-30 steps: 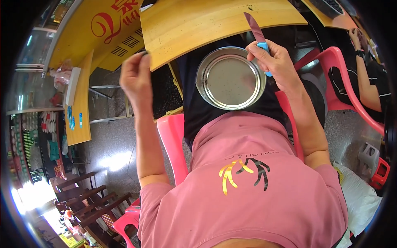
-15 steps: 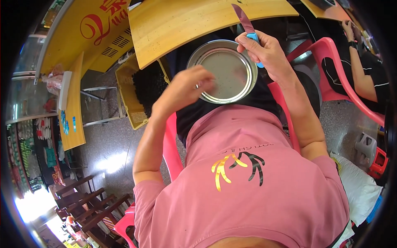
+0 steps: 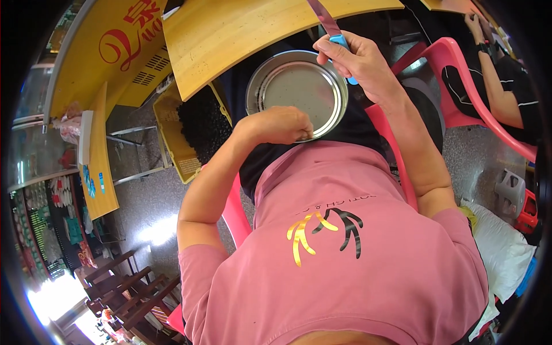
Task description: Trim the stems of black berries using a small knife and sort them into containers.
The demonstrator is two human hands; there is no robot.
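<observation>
A round metal tray [image 3: 296, 92] rested on the lap of a person in a pink shirt [image 3: 345, 247], just below the edge of a yellow wooden table [image 3: 241, 34]. The left hand [image 3: 282, 123] curled loosely at the tray's near rim; whether it gripped anything could not be told. The right hand [image 3: 359, 57], at the tray's far right rim, was closed around a blue-handled knife [image 3: 330, 29]. A yellow crate [image 3: 172, 135] of dark contents stood left of the tray, pink plastic chairs [image 3: 460, 86] to its right.
</observation>
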